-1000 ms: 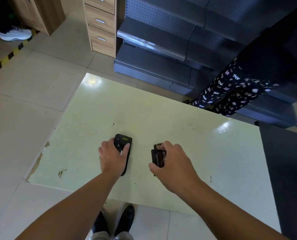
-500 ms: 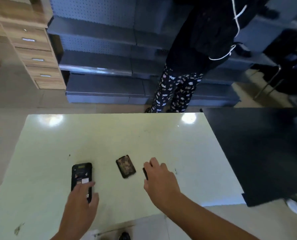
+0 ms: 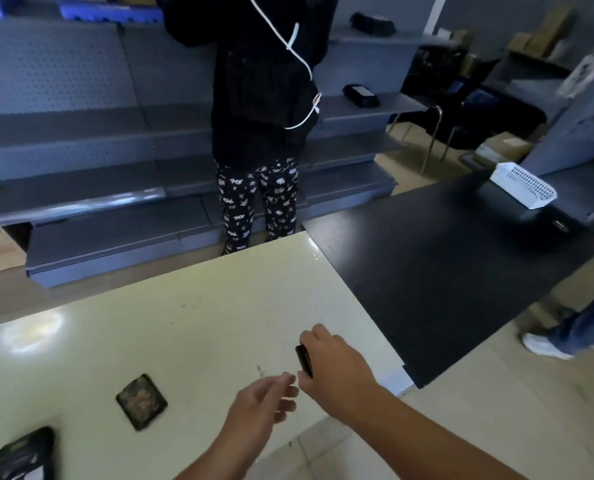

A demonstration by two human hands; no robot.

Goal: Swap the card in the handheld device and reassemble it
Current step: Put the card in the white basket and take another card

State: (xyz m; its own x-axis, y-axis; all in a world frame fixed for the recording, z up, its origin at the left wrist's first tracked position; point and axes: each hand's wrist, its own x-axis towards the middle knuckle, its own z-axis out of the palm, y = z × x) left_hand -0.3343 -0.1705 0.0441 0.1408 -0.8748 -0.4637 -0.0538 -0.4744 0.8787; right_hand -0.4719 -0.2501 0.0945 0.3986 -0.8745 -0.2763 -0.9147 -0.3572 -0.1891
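One dark part (image 3: 304, 359), seemingly in right hand (image 3: 337, 363)

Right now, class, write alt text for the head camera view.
The right hand grips a small black part over a pale table while the left hand reaches toward it. The opened handheld device and a dark square piece lie at the table's left.

Item count, head view:

- Hands: two, a left hand (image 3: 260, 403) and a right hand (image 3: 337, 362), lower centre of frame.
- Handheld device (image 3: 25, 455): one, lower left corner.
- Square dark battery-like piece (image 3: 142, 401): one, lower left.
- Small black part (image 3: 304, 360) held in the right hand: one.
- Tables: two, one pale table (image 3: 184, 323) and one black table (image 3: 444, 271).
- White perforated basket (image 3: 524, 183): one, right of frame.
- Bystanders: one standing person (image 3: 260, 98), upper centre.
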